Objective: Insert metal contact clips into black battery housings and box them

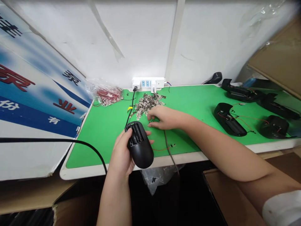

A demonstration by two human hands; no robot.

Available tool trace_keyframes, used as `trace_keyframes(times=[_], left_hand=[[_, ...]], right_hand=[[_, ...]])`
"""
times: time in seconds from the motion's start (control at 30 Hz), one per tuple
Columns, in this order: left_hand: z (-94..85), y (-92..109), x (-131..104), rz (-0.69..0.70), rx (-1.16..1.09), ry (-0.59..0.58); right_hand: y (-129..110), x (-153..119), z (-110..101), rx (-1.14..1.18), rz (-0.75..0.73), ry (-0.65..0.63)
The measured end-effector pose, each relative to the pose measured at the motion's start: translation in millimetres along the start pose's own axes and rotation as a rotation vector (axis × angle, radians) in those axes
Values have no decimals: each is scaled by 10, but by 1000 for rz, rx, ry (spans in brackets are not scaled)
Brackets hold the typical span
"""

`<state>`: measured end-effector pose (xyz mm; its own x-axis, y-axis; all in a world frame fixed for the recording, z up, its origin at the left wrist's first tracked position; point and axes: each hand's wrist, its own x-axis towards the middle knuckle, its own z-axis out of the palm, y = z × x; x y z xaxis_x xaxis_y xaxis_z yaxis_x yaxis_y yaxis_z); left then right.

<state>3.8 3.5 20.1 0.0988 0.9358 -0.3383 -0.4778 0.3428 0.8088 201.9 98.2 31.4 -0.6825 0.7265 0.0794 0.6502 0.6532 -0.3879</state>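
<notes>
We note a pile of metal parts on the bench. Nearer us than the pile, our left hand grips a black casing, fingers wrapped around it. Our right hand curls beside the pile; we cannot tell whether its fingers pinch anything.

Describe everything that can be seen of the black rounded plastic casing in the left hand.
The black, rounded casing, plastic by its look, is held tilted near the front edge of the green tabletop. The left hand grips it: thumb at its upper left side, fingertips showing beyond its right. The lower end is smooth; the upper half has an open, slotted recess.
</notes>
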Motion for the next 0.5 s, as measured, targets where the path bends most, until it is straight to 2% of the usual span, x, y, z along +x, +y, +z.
trace_keyframes(times=[0.13, 0.3, 0.5], left_hand=[[9, -7, 2, 8, 9, 1], [6, -14, 6, -1, 1, -2], [-17, -17, 12, -2, 7, -18]], right_hand=[[-21, 44, 11, 90, -3, -31], [12, 37, 18, 64, 35, -35], [57, 5, -25, 203, 69, 118]])
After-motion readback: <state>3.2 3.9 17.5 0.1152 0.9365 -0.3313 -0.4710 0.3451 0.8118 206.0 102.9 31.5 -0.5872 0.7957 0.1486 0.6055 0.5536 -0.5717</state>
